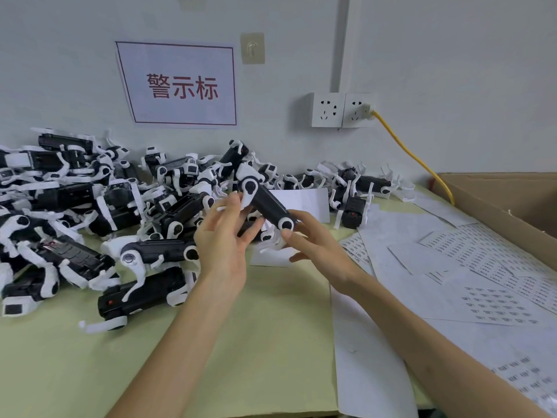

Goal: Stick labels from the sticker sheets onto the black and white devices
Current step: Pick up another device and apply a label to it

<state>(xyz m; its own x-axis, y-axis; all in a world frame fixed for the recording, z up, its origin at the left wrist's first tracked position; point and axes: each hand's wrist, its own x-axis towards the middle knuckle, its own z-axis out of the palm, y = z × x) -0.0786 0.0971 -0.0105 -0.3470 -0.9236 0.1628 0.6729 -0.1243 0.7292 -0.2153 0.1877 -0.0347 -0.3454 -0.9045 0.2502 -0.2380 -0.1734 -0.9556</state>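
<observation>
Device [268, 203] is up off the table [241, 342], long axis running upper left to lower right. Left hand [223, 236] pinches the upper white leg. Right hand [319, 251] grips the lower end, thumb on the joint. Sheets [482, 267] lie right, nearer the right hand. Pile [75, 206] crowds left, bare table below.
</observation>
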